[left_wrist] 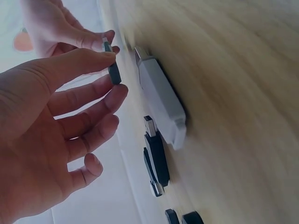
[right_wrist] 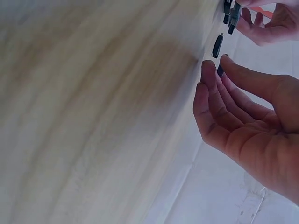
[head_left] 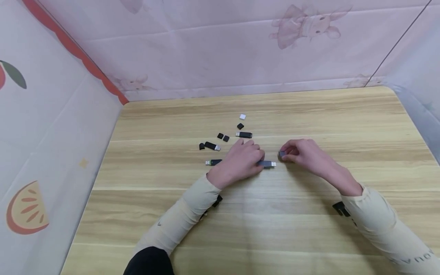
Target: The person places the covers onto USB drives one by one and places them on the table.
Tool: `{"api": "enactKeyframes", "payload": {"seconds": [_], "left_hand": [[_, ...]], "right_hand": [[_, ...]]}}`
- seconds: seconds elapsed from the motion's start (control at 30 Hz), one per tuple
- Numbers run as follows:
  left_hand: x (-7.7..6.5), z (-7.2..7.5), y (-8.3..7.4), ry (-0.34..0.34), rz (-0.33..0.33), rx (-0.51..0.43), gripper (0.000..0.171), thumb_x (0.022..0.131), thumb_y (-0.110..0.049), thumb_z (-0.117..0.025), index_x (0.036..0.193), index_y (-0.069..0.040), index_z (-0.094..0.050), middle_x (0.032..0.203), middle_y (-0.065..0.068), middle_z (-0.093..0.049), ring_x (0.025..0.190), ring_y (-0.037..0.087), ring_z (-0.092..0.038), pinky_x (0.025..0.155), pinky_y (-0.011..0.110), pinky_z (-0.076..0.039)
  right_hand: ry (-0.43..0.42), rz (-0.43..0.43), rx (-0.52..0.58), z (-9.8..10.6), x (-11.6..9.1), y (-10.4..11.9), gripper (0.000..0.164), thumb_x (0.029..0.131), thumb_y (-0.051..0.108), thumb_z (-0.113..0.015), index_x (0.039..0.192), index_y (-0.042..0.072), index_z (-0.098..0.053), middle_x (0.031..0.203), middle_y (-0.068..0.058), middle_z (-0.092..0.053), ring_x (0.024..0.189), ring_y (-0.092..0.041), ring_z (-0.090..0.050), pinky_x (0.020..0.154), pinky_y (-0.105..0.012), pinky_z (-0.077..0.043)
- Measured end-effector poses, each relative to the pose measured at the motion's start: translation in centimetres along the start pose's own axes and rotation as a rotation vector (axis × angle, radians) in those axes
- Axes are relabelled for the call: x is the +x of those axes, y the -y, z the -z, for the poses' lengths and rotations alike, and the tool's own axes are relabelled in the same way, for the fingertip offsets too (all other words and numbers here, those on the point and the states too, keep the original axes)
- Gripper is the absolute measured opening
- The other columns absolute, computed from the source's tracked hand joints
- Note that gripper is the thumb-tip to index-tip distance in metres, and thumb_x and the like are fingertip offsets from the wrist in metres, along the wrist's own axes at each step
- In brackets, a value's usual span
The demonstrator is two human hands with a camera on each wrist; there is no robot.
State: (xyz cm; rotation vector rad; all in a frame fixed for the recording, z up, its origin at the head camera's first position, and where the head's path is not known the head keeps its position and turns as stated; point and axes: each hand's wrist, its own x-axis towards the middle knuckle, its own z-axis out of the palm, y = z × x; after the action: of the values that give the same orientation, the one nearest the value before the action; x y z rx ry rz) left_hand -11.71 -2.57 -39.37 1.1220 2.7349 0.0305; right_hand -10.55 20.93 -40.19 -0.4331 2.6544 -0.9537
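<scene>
In the head view my left hand [head_left: 240,158] reaches over the middle of the table. Its thumb and fingers pinch a dark grey USB stick [head_left: 266,164], whose bare metal plug points right; the left wrist view shows the same stick [left_wrist: 113,72] between thumb and fingertips. A short way to the right, my right hand [head_left: 306,154] pinches a small grey cap [head_left: 282,154] at its fingertips, apart from the plug. Partly behind the left hand lies a black USB stick with a green-edged plug [head_left: 214,162].
Beyond the left hand lie two black USB sticks [head_left: 245,135] [head_left: 211,145]. Around them are several small black caps [head_left: 240,126] and a white cap [head_left: 242,117]. The wooden table [head_left: 137,164] meets patterned cloth walls [head_left: 213,57] at its back and sides.
</scene>
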Motion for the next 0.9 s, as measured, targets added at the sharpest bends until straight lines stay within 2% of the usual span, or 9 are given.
{"api": "enactKeyframes", "payload": {"seconds": [0.23,0.53,0.73,0.9], "left_hand": [[-0.4,-0.1,0.4,0.01,0.009,-0.043,0.014,0.101,-0.036,-0.069,0.099,-0.022,-0.073,0.089,-0.009,-0.069,0.087,0.015,-0.055,0.078,0.03,-0.039],[-0.7,-0.1,0.6,-0.011,0.013,-0.064,0.013,0.1,-0.034,-0.071,0.102,-0.022,-0.074,0.085,-0.01,-0.07,0.082,0.014,-0.055,0.076,0.029,-0.038],[-0.7,-0.2,0.6,-0.037,-0.01,-0.077,0.014,0.101,-0.033,-0.07,0.105,-0.021,-0.075,0.082,-0.01,-0.067,0.083,0.013,-0.056,0.077,0.029,-0.041],[-0.6,0.0,0.5,-0.027,-0.013,-0.09,0.014,0.101,-0.032,-0.07,0.107,-0.02,-0.075,0.084,-0.009,-0.066,0.085,0.014,-0.056,0.079,0.03,-0.043]], "right_hand": [[0.017,0.004,0.025,-0.1,-0.7,0.2,0.015,0.096,0.007,-0.075,0.11,0.004,-0.076,0.1,-0.008,-0.081,0.091,-0.018,-0.074,0.08,-0.029,-0.059],[0.034,0.03,0.081,-0.8,-1.1,0.4,0.013,0.094,0.006,-0.077,0.106,0.004,-0.076,0.099,-0.007,-0.08,0.092,-0.018,-0.076,0.08,-0.028,-0.061],[0.03,0.046,0.088,-1.2,-1.2,0.5,0.013,0.092,0.007,-0.079,0.105,0.006,-0.076,0.097,-0.006,-0.081,0.09,-0.016,-0.076,0.078,-0.022,-0.059],[0.03,0.044,0.085,-1.3,-1.1,0.6,0.012,0.092,0.007,-0.08,0.103,0.006,-0.076,0.097,-0.005,-0.081,0.089,-0.014,-0.075,0.077,-0.021,-0.058]]}}
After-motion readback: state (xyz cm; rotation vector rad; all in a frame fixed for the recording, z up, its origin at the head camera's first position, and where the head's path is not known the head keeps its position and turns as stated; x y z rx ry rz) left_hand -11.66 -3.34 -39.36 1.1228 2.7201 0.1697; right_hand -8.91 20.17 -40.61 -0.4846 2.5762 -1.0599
